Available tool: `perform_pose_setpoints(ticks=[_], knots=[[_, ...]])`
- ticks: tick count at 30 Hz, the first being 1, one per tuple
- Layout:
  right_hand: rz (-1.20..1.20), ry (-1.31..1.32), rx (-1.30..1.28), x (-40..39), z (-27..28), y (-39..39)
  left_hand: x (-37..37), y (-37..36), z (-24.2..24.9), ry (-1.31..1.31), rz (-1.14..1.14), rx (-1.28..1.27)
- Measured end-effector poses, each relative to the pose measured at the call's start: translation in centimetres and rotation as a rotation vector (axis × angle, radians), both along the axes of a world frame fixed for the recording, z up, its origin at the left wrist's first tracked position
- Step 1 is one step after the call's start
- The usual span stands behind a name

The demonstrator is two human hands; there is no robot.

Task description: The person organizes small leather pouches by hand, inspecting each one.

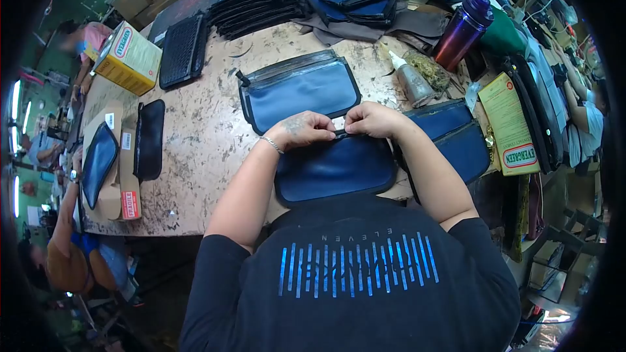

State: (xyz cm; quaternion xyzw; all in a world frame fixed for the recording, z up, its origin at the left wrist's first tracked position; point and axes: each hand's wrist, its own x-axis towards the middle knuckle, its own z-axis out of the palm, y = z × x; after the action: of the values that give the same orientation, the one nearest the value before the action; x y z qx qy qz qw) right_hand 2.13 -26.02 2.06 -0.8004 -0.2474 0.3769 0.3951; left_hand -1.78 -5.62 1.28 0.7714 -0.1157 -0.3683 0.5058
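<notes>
A dark blue pouch panel with black edging [336, 173] lies at the near side of the table, by my chest. At its far edge, my left hand [301, 129] is closed, thumb and fingertips pinching the black border. Close beside it, my right hand [373, 120] is also closed, pinching the same border. The fingertips are a short gap apart. Just beyond my hands lies a lighter blue pouch with a zipper strip [300, 91], flat on the table. Right of my hands, partly under my right forearm, rests another blue pouch [456, 137].
A yellow-and-white can [130, 58] and cardboard [112, 169] stand left. Stacked black pieces [257, 10] and blue pouches [358, 0] lie at the back. A purple bottle [464, 29], nozzle bottle [412, 78] and yellow can [512, 127] are right. Another person's arm [65, 215] shows left.
</notes>
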Motion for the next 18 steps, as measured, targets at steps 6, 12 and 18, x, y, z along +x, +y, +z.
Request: perform_pose_setpoints(ticks=[6, 12, 18], knots=[[0.048, -0.057, -0.029, -0.2, 0.4, 0.1, -0.5, -0.2, -0.1, -0.256, -0.055, 0.056], [0.117, -0.235, -0.154, -0.9, 1.5, 0.7, -0.6, -0.7, -0.6, -0.486, -0.033, 0.09], [0.142, -0.431, -0.188, -1.4, 1.3, 1.1, -0.9, -0.7, -0.4, -0.45, -0.015, 0.044]])
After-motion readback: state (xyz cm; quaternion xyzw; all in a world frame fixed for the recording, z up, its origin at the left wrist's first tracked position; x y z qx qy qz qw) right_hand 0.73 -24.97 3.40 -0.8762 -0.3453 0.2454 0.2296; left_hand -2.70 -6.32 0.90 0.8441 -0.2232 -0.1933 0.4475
